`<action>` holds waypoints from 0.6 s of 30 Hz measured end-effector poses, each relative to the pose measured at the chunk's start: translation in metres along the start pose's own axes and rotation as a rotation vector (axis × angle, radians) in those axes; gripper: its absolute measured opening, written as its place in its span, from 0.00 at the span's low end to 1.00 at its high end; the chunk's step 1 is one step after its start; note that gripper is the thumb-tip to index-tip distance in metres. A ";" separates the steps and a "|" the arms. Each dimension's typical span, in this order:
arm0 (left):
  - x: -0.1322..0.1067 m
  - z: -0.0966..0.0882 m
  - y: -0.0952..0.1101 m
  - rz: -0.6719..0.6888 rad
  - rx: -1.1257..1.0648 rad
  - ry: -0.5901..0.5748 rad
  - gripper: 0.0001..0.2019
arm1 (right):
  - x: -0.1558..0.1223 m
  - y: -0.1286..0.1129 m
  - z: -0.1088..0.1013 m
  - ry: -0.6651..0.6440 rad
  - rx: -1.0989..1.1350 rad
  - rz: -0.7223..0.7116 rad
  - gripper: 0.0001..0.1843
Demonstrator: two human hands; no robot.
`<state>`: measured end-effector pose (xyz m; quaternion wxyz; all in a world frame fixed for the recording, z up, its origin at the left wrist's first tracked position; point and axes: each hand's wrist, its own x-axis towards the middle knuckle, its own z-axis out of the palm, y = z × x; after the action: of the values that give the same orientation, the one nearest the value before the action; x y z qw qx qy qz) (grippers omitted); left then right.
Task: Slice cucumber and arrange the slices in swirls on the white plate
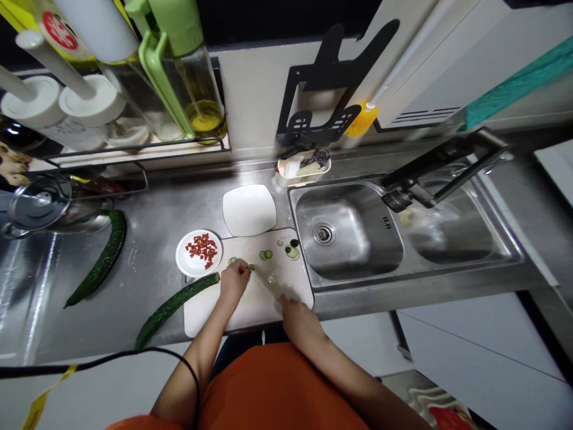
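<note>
My left hand [234, 282] is closed in a pinch over the white cutting board [250, 307], with a small cucumber piece [251, 267] at its fingertips. My right hand [299, 319] is wrapped round the handle of a knife [267, 285], whose pale blade points up and left to that piece. More cucumber slices [265, 255] lie on the board, and others [231, 261] show partly behind my left hand. Towards the board's right corner are slices and dark green end bits [292, 252]. A long cut cucumber [176, 304] rests across the board's left edge, its cut end beside my left hand.
A round plate of chopped red pieces [182, 261] and a square white plate [249, 209] stand behind the board. Another cucumber [105, 263] lies left on the counter. The double sink [349, 227] with its faucet [425, 173] is right; a bottle rack [179, 146] hangs upper left.
</note>
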<state>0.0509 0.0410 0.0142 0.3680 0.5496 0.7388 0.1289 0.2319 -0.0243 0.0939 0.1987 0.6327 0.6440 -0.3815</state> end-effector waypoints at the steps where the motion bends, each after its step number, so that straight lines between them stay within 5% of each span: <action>1: 0.000 0.000 0.000 0.003 -0.001 0.002 0.05 | 0.000 0.000 0.000 -0.001 -0.003 0.000 0.21; 18: 0.001 -0.002 0.002 -0.011 0.043 -0.021 0.05 | 0.002 -0.008 -0.002 -0.041 0.037 0.022 0.25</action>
<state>0.0507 0.0431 0.0169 0.3645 0.5545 0.7407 0.1053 0.2246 -0.0207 0.0961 0.2044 0.6353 0.6257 -0.4039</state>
